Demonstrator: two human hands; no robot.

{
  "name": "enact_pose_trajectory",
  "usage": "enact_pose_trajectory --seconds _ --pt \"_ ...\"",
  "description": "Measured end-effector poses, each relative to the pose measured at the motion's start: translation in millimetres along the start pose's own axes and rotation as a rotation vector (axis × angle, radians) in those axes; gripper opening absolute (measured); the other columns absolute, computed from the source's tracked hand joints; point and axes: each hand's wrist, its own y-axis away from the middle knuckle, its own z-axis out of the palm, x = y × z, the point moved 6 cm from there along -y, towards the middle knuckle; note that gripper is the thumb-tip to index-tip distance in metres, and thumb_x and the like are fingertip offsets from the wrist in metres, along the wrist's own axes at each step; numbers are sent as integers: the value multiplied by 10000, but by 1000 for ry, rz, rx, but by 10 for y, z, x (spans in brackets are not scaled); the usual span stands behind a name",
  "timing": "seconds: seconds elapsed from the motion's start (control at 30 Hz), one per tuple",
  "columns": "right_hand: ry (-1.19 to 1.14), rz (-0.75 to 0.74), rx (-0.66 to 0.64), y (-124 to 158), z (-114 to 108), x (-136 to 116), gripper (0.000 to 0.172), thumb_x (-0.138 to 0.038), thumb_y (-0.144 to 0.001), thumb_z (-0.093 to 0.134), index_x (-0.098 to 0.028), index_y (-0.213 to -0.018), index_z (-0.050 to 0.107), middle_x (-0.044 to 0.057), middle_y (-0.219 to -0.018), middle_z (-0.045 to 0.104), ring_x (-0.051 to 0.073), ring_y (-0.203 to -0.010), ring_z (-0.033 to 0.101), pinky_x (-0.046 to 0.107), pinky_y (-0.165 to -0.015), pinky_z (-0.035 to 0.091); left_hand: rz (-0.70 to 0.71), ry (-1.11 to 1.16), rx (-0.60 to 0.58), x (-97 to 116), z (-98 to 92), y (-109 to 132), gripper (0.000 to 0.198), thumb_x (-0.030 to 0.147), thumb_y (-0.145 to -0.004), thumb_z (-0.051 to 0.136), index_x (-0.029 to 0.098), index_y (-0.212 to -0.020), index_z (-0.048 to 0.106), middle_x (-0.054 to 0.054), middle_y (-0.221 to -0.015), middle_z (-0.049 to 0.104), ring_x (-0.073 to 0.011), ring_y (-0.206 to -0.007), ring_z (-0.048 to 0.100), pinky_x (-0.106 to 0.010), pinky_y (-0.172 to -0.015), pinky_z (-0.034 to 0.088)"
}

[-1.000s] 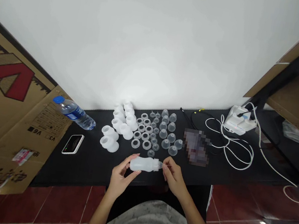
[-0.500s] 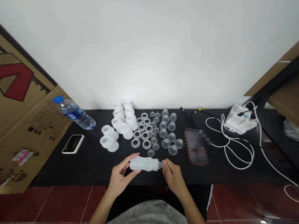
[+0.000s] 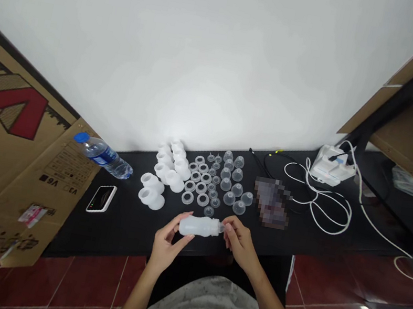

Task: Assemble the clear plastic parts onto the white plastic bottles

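My left hand (image 3: 167,242) is closed around the body of a frosted white baby bottle (image 3: 197,226), which lies sideways above the table's front edge. A ring collar sits at its neck, with a clear nipple (image 3: 221,228) poking out toward the right. The fingers of my right hand (image 3: 239,243) pinch the tip of that nipple. Beyond my hands stand several white bottles (image 3: 152,199), several collar rings (image 3: 182,200), loose nipples (image 3: 215,203) and clear dome caps (image 3: 239,209), grouped in rows.
On the black table (image 3: 125,230), a water bottle (image 3: 104,156) and a white-framed device (image 3: 101,199) are at left. A blurred-out object (image 3: 272,203), white cables (image 3: 326,231) and a power strip (image 3: 332,166) are at right. Cardboard (image 3: 0,166) borders the left side.
The fingers of my right hand have shifted slightly at the nipple's tip. My left hand and the bottle keep their place.
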Motion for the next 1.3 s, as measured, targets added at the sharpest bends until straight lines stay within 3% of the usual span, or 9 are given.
enact_pose_trajectory --seconds 0.17,0.6,0.77,1.0,1.3 --pt "-24 -33 15 28 -2 4 335 -540 -1036 693 -224 -1147 703 26 -885 685 145 -663 608 234 -546 485 -4 -40 -4 -23 -3 -1 548 323 -886 894 200 -1399 744 -165 -1453 739 -337 -1281 752 -448 -1150 595" --pt "-61 23 37 20 -12 57 423 -628 -1007 703 -217 -911 688 0 -694 676 156 -566 632 268 -547 525 14 -48 -15 -22 -6 -18 561 332 -871 909 208 -1397 757 -161 -1441 746 -340 -1268 757 -447 -1122 615" --pt "-72 34 24 15 -13 61 415 -617 -1016 699 -215 -910 689 -4 -678 677 156 -567 643 266 -557 542 26 -17 -3 -1 -4 -18 532 332 -848 930 211 -1345 783 -163 -1429 753 -338 -1259 765 -424 -1098 628" --pt "-132 -1 18 -3 -31 14 402 -595 -967 774 -208 -1073 748 28 -804 741 183 -687 703 311 -665 618 -8 -30 30 9 -4 -6 560 391 -858 920 186 -1357 769 -160 -1372 784 -332 -1217 783 -423 -1087 636" --pt "-74 21 37 13 -47 70 387 -576 -1026 703 -219 -874 708 12 -688 710 174 -601 672 294 -616 571 -13 -60 22 -9 -4 -18 583 400 -851 923 195 -1374 768 -153 -1369 788 -337 -1239 774 -444 -1111 625"
